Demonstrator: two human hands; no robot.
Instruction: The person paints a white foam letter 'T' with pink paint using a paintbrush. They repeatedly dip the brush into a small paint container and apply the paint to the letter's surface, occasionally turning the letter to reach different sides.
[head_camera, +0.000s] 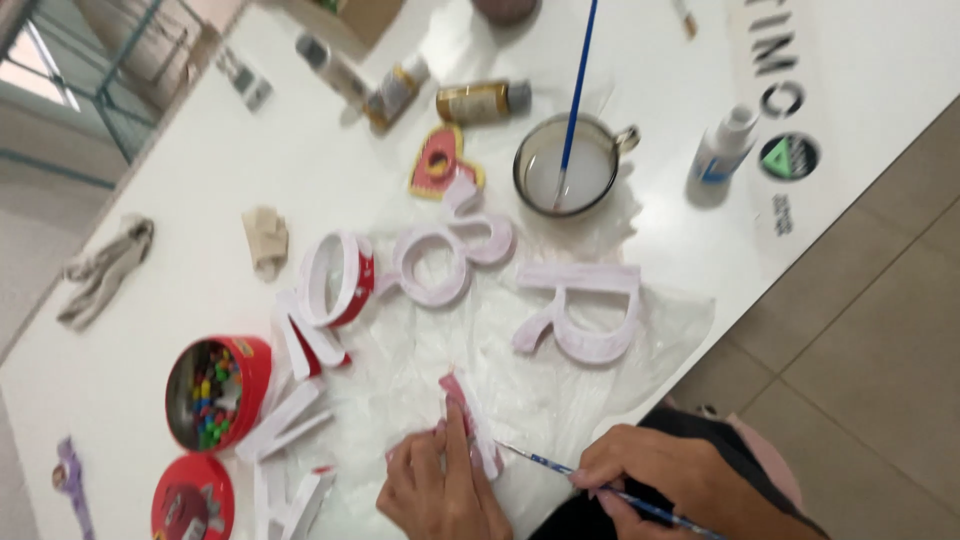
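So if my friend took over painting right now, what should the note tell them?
Left hand steadies a small red letter, partly painted white, on the plastic sheet. Right hand holds a thin brush, tip at that letter. Done: the R and the ampersand shape look coated white. Left: the held letter, and the O shows red on its side. Water cup with a blue brush stands behind.

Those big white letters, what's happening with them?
A person is painting them. The left hand steadies a letter piece on its edge over crinkled plastic sheeting, and the right hand holds a thin blue paintbrush with its tip at that piece. More whitish letters, one shaped like an R, lie on the white table. A cup of cloudy water holds another brush, and an open red tin has colourful bits inside.
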